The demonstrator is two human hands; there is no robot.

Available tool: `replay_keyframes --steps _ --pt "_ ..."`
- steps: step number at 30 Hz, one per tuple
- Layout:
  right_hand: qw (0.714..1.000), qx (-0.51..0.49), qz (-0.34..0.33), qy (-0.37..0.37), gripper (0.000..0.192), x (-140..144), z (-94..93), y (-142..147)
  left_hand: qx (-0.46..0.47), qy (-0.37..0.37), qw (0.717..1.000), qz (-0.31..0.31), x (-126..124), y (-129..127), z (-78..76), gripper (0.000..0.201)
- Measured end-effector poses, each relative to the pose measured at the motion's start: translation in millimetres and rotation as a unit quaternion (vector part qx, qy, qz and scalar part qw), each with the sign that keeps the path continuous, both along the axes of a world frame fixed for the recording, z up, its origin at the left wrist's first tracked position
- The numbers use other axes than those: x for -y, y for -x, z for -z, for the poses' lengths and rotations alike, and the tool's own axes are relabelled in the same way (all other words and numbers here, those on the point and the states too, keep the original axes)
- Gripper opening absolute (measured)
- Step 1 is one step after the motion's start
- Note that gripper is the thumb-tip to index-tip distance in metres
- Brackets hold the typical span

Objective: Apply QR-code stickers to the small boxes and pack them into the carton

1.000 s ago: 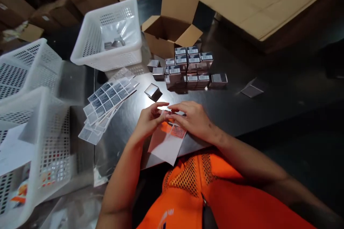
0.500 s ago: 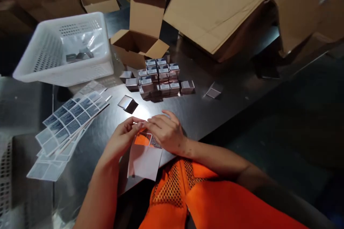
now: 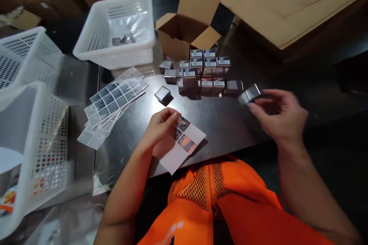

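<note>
My left hand (image 3: 163, 125) is closed in a pinch on a white label sheet (image 3: 166, 156). A few dark printed labels (image 3: 186, 144) remain on its backing, and the sheet tilts above the table edge. Off to the right, my right hand (image 3: 280, 115) grips a small shiny silver box (image 3: 250, 93) between thumb and fingers. A stack of small boxes with barcode labels (image 3: 211, 63) stands between and beyond the hands. One loose silver box (image 3: 162, 94) lies just past my left hand.
Further label sheets (image 3: 110, 103) lie overlapped at the left. A white basket (image 3: 138, 55) holds silver boxes; other white baskets (image 3: 28, 122) stand at far left. An open carton (image 3: 172, 42) is behind the stack, with a large cardboard box (image 3: 290, 4) at back right.
My hands have separated. The right hand has moved right and taken hold of the silver box that lay alone there. My left hand keeps the label sheet, now turned. The view has shifted left.
</note>
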State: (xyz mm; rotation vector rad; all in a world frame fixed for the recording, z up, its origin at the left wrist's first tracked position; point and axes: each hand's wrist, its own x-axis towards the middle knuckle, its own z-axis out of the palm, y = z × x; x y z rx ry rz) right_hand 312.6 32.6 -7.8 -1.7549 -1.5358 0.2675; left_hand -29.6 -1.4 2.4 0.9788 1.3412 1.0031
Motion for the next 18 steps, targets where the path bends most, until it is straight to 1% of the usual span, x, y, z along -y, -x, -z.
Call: replay_keyframes --steps 1,2,3,4,5,6,8,9,10,12,15,16,17,18 --pt "0.999 0.006 -0.042 -0.030 0.050 3.0 -3.6 16.2 -0.006 -0.001 1.000 0.003 0.5 -0.5 -0.1 0.042" --pt "0.996 0.015 -0.057 -0.062 0.051 3.1 -7.2 29.1 -0.011 0.000 1.000 0.006 0.7 -0.5 -0.1 0.042" --pt "0.994 0.035 -0.057 -0.087 0.053 0.8 -10.1 37.6 -0.015 0.002 1.000 0.008 0.5 -0.3 0.0 0.041" --pt "0.992 0.056 -0.043 -0.102 0.057 -3.3 -11.6 41.4 -0.018 0.006 1.000 0.011 0.1 0.3 0.3 0.041" --pt "0.992 0.078 -0.015 -0.102 0.064 -8.1 -11.7 41.1 -0.020 0.011 1.000 0.013 -0.4 1.0 0.9 0.040" --pt "0.991 0.098 0.018 -0.084 0.075 -12.9 -10.6 37.7 -0.019 0.017 1.000 0.015 -0.9 1.8 1.7 0.039" --pt "0.990 0.122 0.070 -0.013 0.097 -21.1 -5.6 26.0 -0.016 0.033 0.999 0.015 -1.6 3.0 3.5 0.034" --pt "0.989 0.120 0.086 0.026 0.103 -24.1 -2.6 20.0 -0.013 0.045 0.999 0.010 -1.6 3.3 4.1 0.032" --pt "0.988 0.111 0.094 0.056 0.103 -26.3 0.1 15.0 -0.011 0.057 0.998 0.005 -1.4 3.2 4.3 0.029" --pt "0.990 0.071 0.098 0.072 0.095 -27.9 3.8 9.7 -0.008 0.077 0.997 -0.005 -0.4 1.8 2.5 0.026" --pt "0.994 -0.018 0.104 0.025 0.084 -21.4 1.9 14.7 -0.018 0.082 0.996 -0.027 2.9 -3.0 -4.8 0.017" --pt "0.994 -0.072 0.085 0.016 0.082 -17.5 -0.3 19.5 -0.026 0.081 0.996 -0.040 4.5 -4.8 -7.8 0.014" --pt "0.989 -0.141 0.050 0.019 0.079 -13.2 -3.0 25.6 -0.038 0.073 0.995 -0.052 6.2 -6.5 -10.8 0.012" --pt "0.976 -0.213 0.001 0.032 0.076 -9.2 -5.9 32.8 -0.053 0.059 0.995 -0.060 8.0 -7.8 -13.4 0.012"
